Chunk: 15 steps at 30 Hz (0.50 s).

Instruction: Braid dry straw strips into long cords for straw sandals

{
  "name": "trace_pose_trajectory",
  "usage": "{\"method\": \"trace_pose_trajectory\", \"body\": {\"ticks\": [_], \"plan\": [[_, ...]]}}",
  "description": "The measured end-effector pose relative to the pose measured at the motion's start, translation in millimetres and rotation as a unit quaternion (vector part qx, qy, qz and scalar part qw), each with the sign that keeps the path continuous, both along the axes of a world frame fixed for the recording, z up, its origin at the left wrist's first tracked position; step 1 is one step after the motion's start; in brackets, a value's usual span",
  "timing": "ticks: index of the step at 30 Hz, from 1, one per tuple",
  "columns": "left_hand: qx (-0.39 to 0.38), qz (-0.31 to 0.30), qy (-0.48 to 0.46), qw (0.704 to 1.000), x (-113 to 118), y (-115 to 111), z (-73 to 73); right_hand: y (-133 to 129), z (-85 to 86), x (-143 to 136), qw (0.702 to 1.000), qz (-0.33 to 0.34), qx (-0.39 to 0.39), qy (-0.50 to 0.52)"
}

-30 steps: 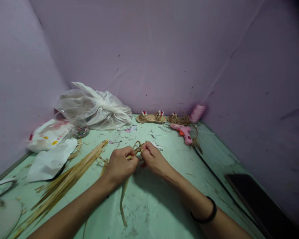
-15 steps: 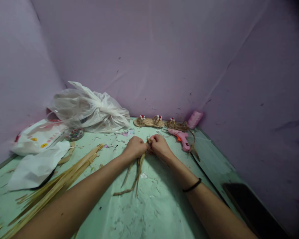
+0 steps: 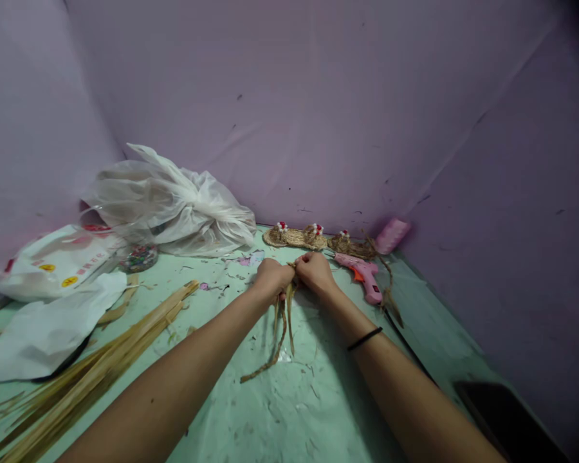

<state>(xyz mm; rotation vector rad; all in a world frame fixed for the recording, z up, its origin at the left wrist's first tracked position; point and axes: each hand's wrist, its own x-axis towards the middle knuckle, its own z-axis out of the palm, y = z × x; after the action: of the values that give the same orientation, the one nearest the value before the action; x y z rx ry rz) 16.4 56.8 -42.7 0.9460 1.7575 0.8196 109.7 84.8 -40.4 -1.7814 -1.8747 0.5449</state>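
Note:
My left hand [image 3: 275,278] and my right hand [image 3: 314,270] meet over the middle of the green tabletop, both with fingers closed. Between them they grip dry plant-fibre strands [image 3: 291,315], whose upper ends are mostly hidden by the fingers. A twisted cord [image 3: 277,350] of the same fibre hangs down below my left hand and its end lies on the table. Just behind my hands rest small woven straw slippers [image 3: 294,238] with red and white beads on top. To the right of my right hand lies a pink glue gun [image 3: 364,275].
A bundle of dry fibre strips [image 3: 120,350] lies at left. Behind it are a white packet [image 3: 58,263], a white sheet [image 3: 53,328], a tub of beads [image 3: 139,256] and a knotted plastic bag [image 3: 193,209]. A pink roll [image 3: 392,235] stands far right; a dark flat object [image 3: 504,415] lies near right.
The view has shifted slightly. My hands stay close together, and the hanging strands have swung from slanting left to a steeper fall below the left hand.

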Motion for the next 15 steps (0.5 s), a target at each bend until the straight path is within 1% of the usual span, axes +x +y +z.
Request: {"method": "trace_pose_trajectory", "body": {"ticks": [3,6,9,12,15], "plan": [[-0.013,-0.011,0.014,1.000,-2,2,-3.8,0,2.8,0,0.999,-0.006,0.002,-0.051],[-0.002,-0.028,0.066,0.997,-5,9,-11.8,0,5.7,1,0.992,0.009,0.019,-0.124],[0.031,-0.026,0.114,0.993,-8,16,-18.0,5,6.9,1,0.990,0.038,0.012,-0.132],[0.048,-0.035,0.137,0.989,-9,18,-15.9,10,4.9,1,0.991,0.048,-0.003,-0.124],[0.016,-0.048,0.129,0.990,-9,14,-6.8,11,-0.5,4,0.993,0.048,0.015,-0.104]]}}
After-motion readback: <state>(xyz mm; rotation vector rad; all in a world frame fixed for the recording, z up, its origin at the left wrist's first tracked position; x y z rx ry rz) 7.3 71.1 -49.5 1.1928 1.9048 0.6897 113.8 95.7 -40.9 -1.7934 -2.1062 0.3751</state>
